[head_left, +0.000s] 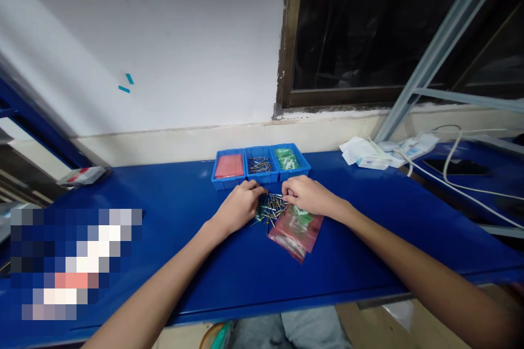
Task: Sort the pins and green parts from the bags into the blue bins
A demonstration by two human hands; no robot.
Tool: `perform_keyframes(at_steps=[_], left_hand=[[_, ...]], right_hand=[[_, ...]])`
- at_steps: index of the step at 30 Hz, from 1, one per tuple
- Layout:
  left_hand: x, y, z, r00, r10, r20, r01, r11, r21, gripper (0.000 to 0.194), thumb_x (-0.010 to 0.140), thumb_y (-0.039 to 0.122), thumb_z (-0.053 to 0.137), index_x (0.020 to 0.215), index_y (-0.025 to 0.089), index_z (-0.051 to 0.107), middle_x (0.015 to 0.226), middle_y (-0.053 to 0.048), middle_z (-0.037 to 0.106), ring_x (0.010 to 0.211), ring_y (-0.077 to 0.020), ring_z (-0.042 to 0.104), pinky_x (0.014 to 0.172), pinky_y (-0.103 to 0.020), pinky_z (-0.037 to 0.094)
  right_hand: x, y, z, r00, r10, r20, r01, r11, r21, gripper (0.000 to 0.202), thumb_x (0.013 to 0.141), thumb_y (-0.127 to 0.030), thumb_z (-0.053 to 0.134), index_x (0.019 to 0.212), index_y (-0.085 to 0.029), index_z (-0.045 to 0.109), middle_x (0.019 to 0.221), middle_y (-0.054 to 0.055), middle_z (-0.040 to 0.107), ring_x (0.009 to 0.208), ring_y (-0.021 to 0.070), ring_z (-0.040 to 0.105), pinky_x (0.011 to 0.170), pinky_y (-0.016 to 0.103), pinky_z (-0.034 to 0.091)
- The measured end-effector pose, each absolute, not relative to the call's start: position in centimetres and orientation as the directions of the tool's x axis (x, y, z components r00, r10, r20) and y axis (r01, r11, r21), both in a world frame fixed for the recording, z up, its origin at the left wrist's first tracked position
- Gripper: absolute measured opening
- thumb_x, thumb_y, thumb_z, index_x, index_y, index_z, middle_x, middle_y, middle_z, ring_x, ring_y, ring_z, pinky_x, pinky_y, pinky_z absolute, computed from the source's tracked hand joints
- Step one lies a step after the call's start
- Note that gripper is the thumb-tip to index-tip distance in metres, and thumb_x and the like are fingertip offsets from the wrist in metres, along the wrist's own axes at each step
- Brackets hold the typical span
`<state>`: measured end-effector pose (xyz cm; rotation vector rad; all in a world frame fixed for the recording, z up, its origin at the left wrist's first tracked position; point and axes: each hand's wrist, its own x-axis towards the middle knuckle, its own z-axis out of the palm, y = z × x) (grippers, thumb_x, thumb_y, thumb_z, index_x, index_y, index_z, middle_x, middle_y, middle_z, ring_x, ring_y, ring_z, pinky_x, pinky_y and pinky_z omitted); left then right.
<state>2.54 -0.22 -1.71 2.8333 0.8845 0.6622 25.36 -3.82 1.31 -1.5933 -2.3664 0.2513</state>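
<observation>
A loose pile of metal screws (275, 207) lies on the blue table between my two hands. My left hand (240, 204) is at the pile's left side with its fingers curled. From the right, my right hand (305, 195) reaches in, thumb and fingertips pinched together at the pile's edge. What either hand holds, if anything, is too small or hidden to make out. Below my right hand, flat pinkish-red plastic bags (295, 232) lie on the table, with pale green plugs (303, 215) by them. Some thin greenish pieces (257, 218) show beside my left hand.
Behind my hands stand three joined blue bins: one with red bags (229, 166), one with screws (259, 165), one with green bags and plugs (287, 159). White packets (366, 153) and cables (446, 179) lie at right. A packet (84, 176) lies at left.
</observation>
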Motion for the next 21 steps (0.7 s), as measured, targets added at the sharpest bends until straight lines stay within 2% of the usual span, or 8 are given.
perform_keyframes(at_steps=[9, 17, 21], left_hand=[[2.2, 0.2, -1.3, 0.710, 0.608, 0.356, 0.530, -0.793, 0.299, 0.018, 0.095, 0.018, 0.053, 0.097, 0.017, 0.070, 0.095, -0.007, 0.066, 0.088, -0.0186, 0.063, 0.082, -0.031, 0.052], [2.1, 0.2, -0.9, 0.748, 0.544, 0.379, 0.476, -0.839, 0.265, 0.020, 0.099, 0.016, 0.042, 0.093, 0.015, 0.061, 0.094, -0.008, 0.060, 0.087, -0.0194, 0.057, 0.082, -0.034, 0.050], [1.8, 0.0, -0.2, 0.723, 0.566, 0.396, 0.499, -0.825, 0.266, 0.017, 0.099, 0.014, 0.038, 0.096, 0.016, 0.054, 0.090, -0.006, 0.059, 0.083, -0.0189, 0.056, 0.076, -0.032, 0.047]], right_hand=[[25.0, -4.0, 1.0, -0.386, 0.902, 0.191, 0.853, 0.428, -0.297, 0.011, 0.089, -0.022, 0.063, 0.077, -0.020, 0.063, 0.081, 0.003, 0.066, 0.074, 0.0163, 0.058, 0.057, 0.027, 0.032], [24.7, -4.1, 1.0, -0.368, 0.903, 0.221, 0.858, 0.421, -0.294, 0.013, 0.091, -0.023, 0.060, 0.079, -0.020, 0.064, 0.080, 0.003, 0.066, 0.072, 0.0156, 0.057, 0.056, 0.026, 0.032], [24.5, -4.0, 0.9, -0.364, 0.876, 0.317, 0.838, 0.456, -0.300, 0.017, 0.095, -0.031, 0.056, 0.085, -0.020, 0.064, 0.085, 0.004, 0.066, 0.077, 0.0165, 0.059, 0.063, 0.026, 0.038]])
